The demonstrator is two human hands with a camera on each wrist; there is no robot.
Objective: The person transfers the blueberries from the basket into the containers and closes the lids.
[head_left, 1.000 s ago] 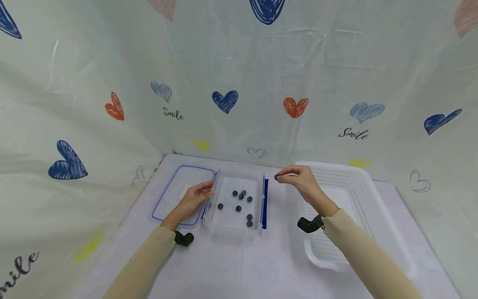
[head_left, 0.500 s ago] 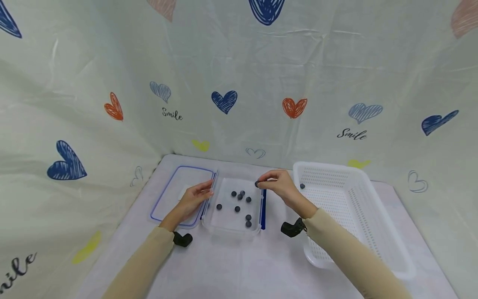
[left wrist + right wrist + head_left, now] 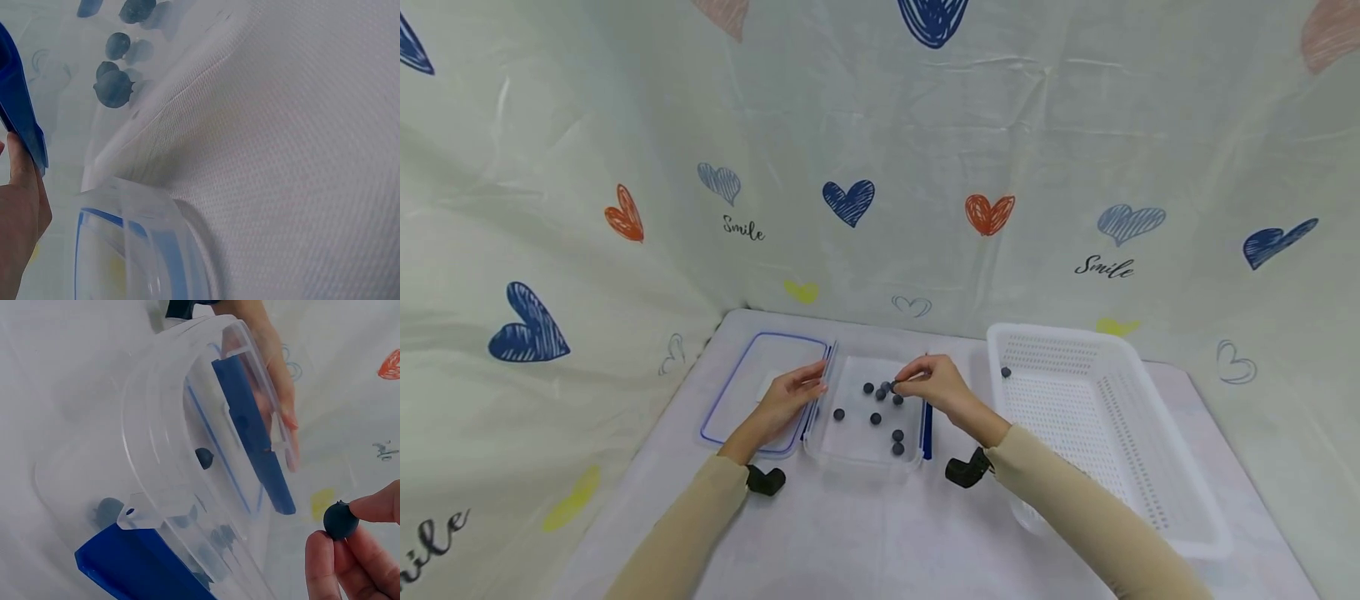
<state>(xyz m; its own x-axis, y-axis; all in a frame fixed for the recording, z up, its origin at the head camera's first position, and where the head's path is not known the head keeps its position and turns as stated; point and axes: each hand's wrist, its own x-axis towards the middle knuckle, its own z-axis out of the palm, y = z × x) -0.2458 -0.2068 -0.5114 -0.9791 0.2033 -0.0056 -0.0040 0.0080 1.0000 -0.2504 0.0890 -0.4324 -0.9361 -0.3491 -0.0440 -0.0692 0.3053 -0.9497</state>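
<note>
My right hand (image 3: pixel 936 385) pinches a blueberry (image 3: pixel 340 520) between thumb and fingertips, over the right part of a clear plastic box (image 3: pixel 857 450) in the head view. Several blueberries (image 3: pixel 876 418) lie scattered on the box's floor. At the box's left wall is my left hand (image 3: pixel 784 408), its fingers nearly straight and touching the side by a blue latch flap (image 3: pixel 22 106). Another blue latch flap (image 3: pixel 140 562) hangs off the right side.
A blue-edged lid (image 3: pixel 741 392) lies left of the box, partly behind my left hand. To the right stands a white perforated basket (image 3: pixel 1187 500) with one blueberry (image 3: pixel 1006 372) near its left wall. Behind the table hangs a heart-printed sheet (image 3: pixel 917 150).
My right hand has moved left from beside the basket to above the box, carrying the blueberry. The blueberry in the basket has come into view. My left hand stays at the box.
</note>
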